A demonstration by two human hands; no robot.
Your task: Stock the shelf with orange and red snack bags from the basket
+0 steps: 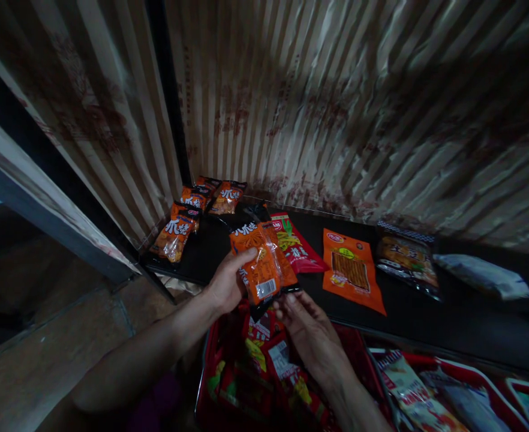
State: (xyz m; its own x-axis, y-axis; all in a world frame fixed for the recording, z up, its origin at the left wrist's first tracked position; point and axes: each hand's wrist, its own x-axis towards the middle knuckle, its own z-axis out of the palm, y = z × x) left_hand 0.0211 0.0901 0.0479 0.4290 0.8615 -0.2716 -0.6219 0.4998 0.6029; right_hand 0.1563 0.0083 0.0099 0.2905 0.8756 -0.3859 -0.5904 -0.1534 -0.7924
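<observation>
My left hand (228,282) is closed on an orange snack bag (264,258) with black ends, thumb across its front; a second similar bag seems to lie behind it. At the bag's lower right corner, the fingers of my right hand (303,327) are closed on its black edge. Just behind the held bag, a red snack packet (303,249) rests on the black shelf (336,321). Below both hands stands a red basket (367,360) holding several red packets (286,366) with yellow and green print.
Several matching orange bags (173,235) are grouped at the shelf's left end. Rightward lie a flat orange packet (352,270), a dark clear-front packet (408,258) and a pale packet (484,275). Another red basket (484,375) stands lower right. A dark post (170,90) rises behind.
</observation>
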